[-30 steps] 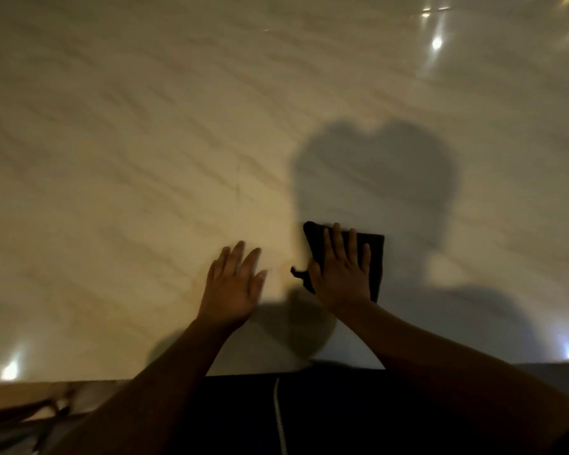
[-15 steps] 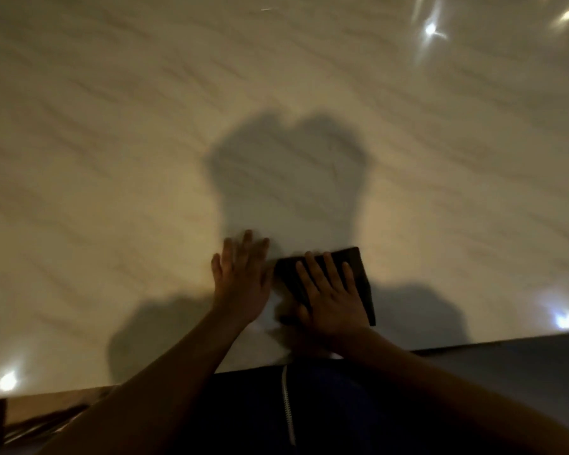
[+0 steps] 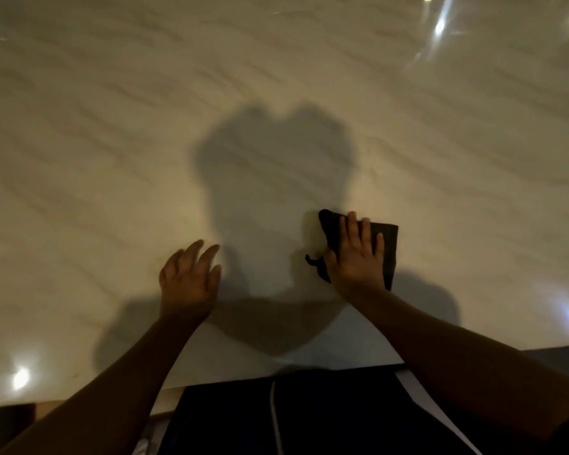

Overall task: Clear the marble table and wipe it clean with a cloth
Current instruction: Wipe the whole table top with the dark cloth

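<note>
A pale veined marble table [image 3: 112, 159] fills nearly the whole head view. On it, near the front edge and right of centre, lies a folded dark cloth [image 3: 388, 244]. My right hand [image 3: 355, 257] presses flat on the cloth with straight fingers, covering most of it. My left hand [image 3: 188, 280] is on or just over the bare marble to the left, fingers relaxed and slightly spread, holding nothing. A wide gap separates the two hands.
The table's front edge [image 3: 230, 379] runs across the bottom, with my dark clothing and a white cord [image 3: 275, 418] below it. Bright light glare spots [image 3: 20, 377] sit on the marble. My shadow falls across the middle.
My right hand has slid the cloth to the right, away from my left hand, which it almost touched half a second ago. My left hand stays roughly in place, fingers now looser.
</note>
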